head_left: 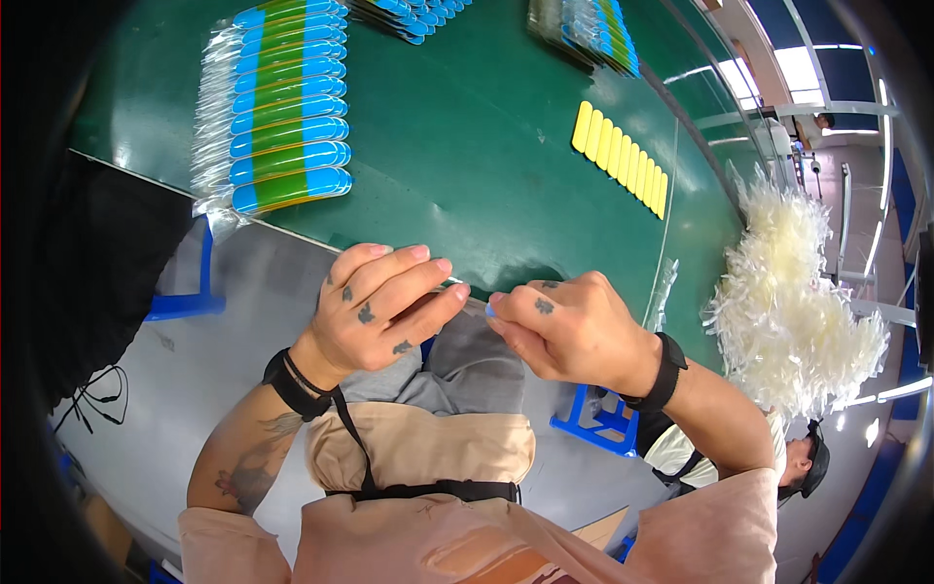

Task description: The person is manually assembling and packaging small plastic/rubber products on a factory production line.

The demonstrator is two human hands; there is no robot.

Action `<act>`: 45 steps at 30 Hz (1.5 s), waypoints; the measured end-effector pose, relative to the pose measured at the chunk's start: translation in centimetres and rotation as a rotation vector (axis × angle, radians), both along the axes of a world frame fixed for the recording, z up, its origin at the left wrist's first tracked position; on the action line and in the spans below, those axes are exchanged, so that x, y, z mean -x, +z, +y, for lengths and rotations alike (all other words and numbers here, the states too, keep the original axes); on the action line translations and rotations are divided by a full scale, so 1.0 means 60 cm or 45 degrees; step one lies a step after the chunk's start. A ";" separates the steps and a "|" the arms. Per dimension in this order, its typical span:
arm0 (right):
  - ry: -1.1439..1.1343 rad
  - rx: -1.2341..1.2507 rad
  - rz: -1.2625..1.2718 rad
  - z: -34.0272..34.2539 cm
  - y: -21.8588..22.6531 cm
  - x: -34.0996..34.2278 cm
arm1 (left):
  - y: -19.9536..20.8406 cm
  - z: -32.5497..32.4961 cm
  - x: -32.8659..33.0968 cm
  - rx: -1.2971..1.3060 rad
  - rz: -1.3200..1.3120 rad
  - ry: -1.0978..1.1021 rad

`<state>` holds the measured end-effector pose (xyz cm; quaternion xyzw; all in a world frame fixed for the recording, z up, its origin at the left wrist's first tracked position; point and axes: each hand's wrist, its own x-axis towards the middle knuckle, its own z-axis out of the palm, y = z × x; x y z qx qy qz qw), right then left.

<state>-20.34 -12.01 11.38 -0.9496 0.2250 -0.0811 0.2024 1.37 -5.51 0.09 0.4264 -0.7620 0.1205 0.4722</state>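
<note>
Thin strip (489, 311) held btwn 2 hands, right at near edge of green table (457, 156); mostly hidden by fingers, small blue bit showing at R fingertips. Long axis approx L–R, along table's near edge, R end slanting a bit toward person; blue bit at R end, which face is up can't tell.

L hand (384, 302): palm down, fingers narrow, bunched over strip's L end, thumb hidden. R hand (574, 326): thumb + index pinched tight on R end, other fingers curled in. Black wristband on each wrist.

On table, near L part: overlapping row of blue-green round-ended strips (282, 127) w/ clear sleeves, long axes approx L–R, sleeve tails pointing L. Table's far side: 2 more bunches, 1 mid (413, 18), 1 farther R (598, 37). Table's R half: slanted row of yellow round-ended strips (620, 156), each lengthwise approx near–far.

Table's R end: big heap of whitish clear film (793, 302). Below table's near edge: blue stool (598, 423); co-worker in dark cap (815, 462) to its R.
</note>
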 end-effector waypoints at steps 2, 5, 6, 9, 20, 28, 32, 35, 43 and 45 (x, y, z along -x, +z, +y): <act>-0.022 -0.025 0.007 -0.001 0.001 -0.004 | -0.006 -0.003 0.005 0.077 0.004 0.021; 0.036 0.012 0.038 -0.004 0.002 -0.006 | -0.014 -0.007 0.009 0.103 -0.039 0.045; 0.040 0.038 0.087 -0.004 0.001 -0.007 | -0.015 -0.007 0.009 0.092 -0.039 0.040; 0.098 0.138 0.188 0.006 -0.003 -0.011 | -0.017 -0.008 0.008 0.145 -0.010 0.019; -0.331 0.083 -0.169 0.112 0.072 0.129 | 0.012 0.025 0.059 -0.142 -0.171 0.118; -0.933 -0.151 -0.208 0.191 0.011 0.244 | 0.002 0.042 0.083 -0.207 -0.195 0.054; -1.181 -0.225 -0.309 0.196 -0.006 0.297 | -0.019 0.036 0.089 -0.085 -0.211 0.117; -1.406 -0.239 -0.643 0.162 -0.006 0.331 | -0.026 0.040 0.093 -0.105 -0.204 0.112; -1.360 0.384 -0.180 0.071 -0.022 0.387 | 0.012 0.106 0.101 -0.415 0.371 0.204; -1.302 0.483 -0.080 0.073 -0.037 0.390 | 0.021 0.108 0.098 -0.595 0.904 0.178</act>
